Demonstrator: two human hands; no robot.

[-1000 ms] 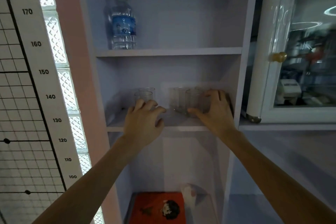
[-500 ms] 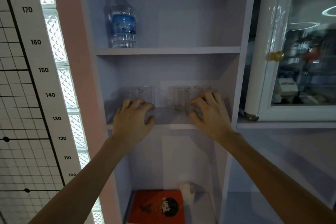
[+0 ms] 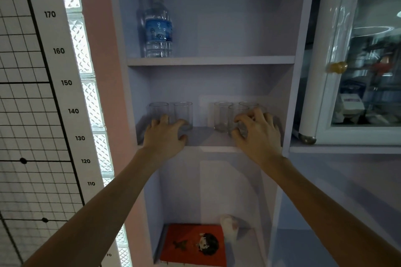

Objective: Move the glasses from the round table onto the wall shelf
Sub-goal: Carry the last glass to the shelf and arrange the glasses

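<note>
Several clear glasses stand on the middle board of the lilac wall shelf (image 3: pixel 204 137). Two are at the left, one glass (image 3: pixel 158 110) by the side wall and a second glass (image 3: pixel 183 110) beside it. My left hand (image 3: pixel 165 137) is low in front of these two, fingers spread, nothing gripped. At the right stand a back glass (image 3: pixel 221 115), a far glass (image 3: pixel 248 105) and a front glass (image 3: pixel 237 120). My right hand (image 3: pixel 259 134) is curled around the front glass, thumb at its left side. The round table is out of view.
A water bottle (image 3: pixel 158 26) stands on the shelf above. A red book (image 3: pixel 194 245) and a small white figure (image 3: pixel 229 226) lie on the board below. A white glass-door cabinet (image 3: pixel 368 71) is at the right, a height chart (image 3: pixel 50 84) at the left.
My left hand slid its glass left to the side wall and has come off it, dropping lower. My right hand has drawn back a little on the front right glass.
</note>
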